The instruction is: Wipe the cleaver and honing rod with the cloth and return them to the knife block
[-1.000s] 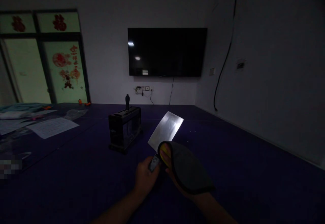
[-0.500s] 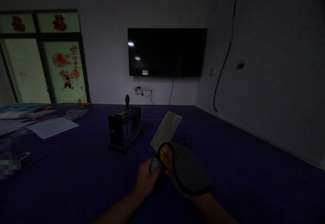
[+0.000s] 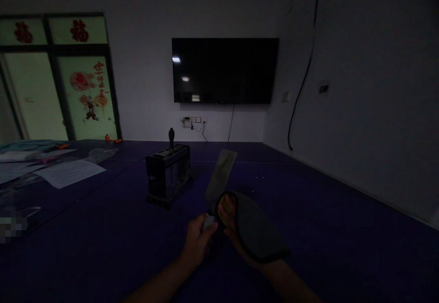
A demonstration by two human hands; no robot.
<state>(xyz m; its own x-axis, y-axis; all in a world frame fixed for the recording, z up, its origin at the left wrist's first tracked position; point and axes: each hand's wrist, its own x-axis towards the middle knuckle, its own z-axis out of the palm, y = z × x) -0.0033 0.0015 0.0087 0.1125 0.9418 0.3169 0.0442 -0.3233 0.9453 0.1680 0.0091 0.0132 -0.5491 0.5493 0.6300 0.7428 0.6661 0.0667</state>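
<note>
In the dim middle of the view, my left hand [image 3: 196, 242] is closed round the handle of a cleaver [image 3: 222, 174]. Its broad blade points up and away from me. Close to the base of the blade is my right hand [image 3: 227, 213], with bent fingers against something yellow [image 3: 223, 204]. A grey pad with black edging [image 3: 259, 229] covers the back of this hand, like a mitt or guard. Whether the yellow part belongs to the pad cannot be made out. Beyond and to the left stands a black knife block [image 3: 168, 175] with a black handle [image 3: 171, 137] rising from its top.
Printed papers [image 3: 72, 172], clear plastic wrapping [image 3: 101, 154] and small orange items [image 3: 117, 141] lie on the left of the purple surface [image 3: 103, 248]. A television [image 3: 225, 70] hangs on the back wall. Down the right wall runs a black cable [image 3: 302, 92].
The cleaver has turned, so its blade looks narrower and its tip sits further left. My left hand keeps its grip. My right hand has barely shifted.
</note>
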